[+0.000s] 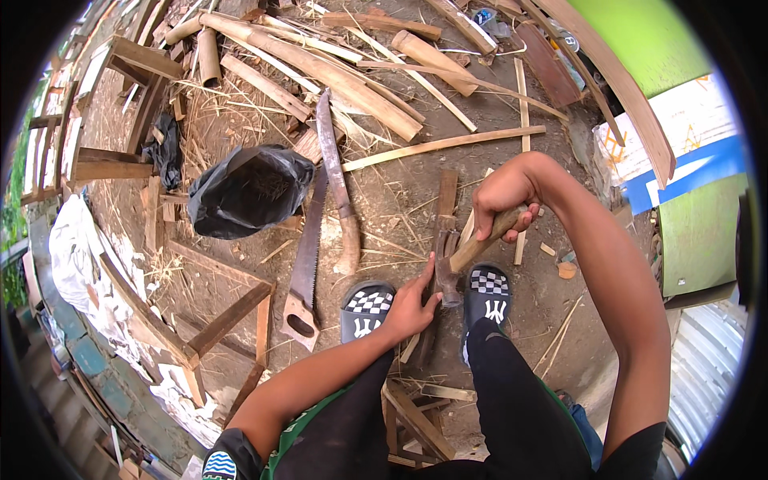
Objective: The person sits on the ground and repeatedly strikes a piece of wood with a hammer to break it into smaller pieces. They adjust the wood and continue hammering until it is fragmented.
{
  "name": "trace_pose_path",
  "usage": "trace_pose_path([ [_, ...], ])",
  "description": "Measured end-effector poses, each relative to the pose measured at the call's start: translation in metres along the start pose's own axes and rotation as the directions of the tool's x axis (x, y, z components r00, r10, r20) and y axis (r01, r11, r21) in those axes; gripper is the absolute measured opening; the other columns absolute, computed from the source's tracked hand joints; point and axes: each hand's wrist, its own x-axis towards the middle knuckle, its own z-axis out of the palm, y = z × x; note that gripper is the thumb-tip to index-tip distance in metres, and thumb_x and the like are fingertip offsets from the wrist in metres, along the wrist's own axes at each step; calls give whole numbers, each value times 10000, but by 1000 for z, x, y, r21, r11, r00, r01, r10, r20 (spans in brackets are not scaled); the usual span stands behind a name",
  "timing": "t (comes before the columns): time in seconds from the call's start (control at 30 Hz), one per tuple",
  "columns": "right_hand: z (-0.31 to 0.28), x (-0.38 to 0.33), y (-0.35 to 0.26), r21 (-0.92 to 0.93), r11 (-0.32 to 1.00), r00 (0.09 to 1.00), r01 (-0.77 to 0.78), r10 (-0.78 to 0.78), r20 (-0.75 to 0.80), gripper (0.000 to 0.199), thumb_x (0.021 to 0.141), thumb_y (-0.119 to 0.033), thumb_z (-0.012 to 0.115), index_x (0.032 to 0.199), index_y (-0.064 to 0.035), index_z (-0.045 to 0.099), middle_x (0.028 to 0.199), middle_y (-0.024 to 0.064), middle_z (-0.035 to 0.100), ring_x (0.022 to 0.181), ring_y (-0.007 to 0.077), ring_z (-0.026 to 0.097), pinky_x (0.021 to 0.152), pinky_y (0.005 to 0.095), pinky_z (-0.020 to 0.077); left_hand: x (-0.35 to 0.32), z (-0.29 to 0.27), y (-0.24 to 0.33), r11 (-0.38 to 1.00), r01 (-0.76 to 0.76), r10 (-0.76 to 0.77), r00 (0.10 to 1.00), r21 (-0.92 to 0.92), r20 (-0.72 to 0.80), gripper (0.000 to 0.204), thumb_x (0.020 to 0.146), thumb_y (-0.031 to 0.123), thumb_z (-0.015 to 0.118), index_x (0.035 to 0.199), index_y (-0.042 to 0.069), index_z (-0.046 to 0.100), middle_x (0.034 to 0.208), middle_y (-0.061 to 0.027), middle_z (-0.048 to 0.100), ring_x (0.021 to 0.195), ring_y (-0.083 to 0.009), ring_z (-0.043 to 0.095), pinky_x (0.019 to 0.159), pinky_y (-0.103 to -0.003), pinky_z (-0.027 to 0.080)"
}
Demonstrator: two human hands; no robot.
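Both hands work low between the person's feet: the right hand (502,196) is closed around the wooden handle of a hammer (472,250), whose head sits against an upright wooden stick (445,216); the left hand (412,302) pinches that stick near its base, fingers curled. Bamboo poles (336,76) lie piled across the dirt beyond. Nearer sits an open black plastic bag (244,192), then a handsaw (304,272) and a machete (336,180) side by side.
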Motion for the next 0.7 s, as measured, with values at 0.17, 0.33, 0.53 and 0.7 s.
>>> trace_pose_path([
  [0.17, 0, -2, -4, 16, 1000, 1000, 27, -27, -16, 230, 957, -238, 589, 841, -40, 605, 629, 39, 602, 357, 58, 447, 273, 233, 269, 0, -1, -5, 1000, 0, 0, 1000, 0, -5, 878, 944, 123, 659, 1654, 169, 146, 1145, -325, 641, 1099, -495, 618, 1005, -483, 470],
  [0.33, 7, -4, -1, -8, 1000, 998, 29, -29, -49, 252, 953, -239, 600, 803, -37, 600, 602, 35, 585, 356, 63, 446, 270, 235, 264, 0, -3, 0, 997, 69, -68, 997, -33, 36, 879, 946, 129, 660, 1657, 211, 150, 1064, -314, 646, 1033, -492, 636, 967, -491, 481],
  [0.53, 8, -2, 0, -14, 1000, 999, 11, -12, -40, 255, 946, -227, 594, 782, -31, 596, 593, 35, 582, 356, 68, 445, 276, 240, 261, 1, -1, -2, 1000, 9, -9, 1000, 16, -8, 876, 963, 168, 659, 1660, 266, 137, 995, -285, 640, 961, -461, 647, 929, -490, 486],
  [0.7, 11, -3, 7, -16, 1000, 999, 21, -21, -32, 261, 944, -231, 594, 777, -32, 594, 594, 35, 581, 359, 68, 446, 282, 242, 261, 2, -4, 3, 998, 54, -54, 998, 20, 23, 876, 958, 149, 670, 1657, 233, 150, 1094, -304, 654, 1055, -477, 641, 972, -477, 485],
])
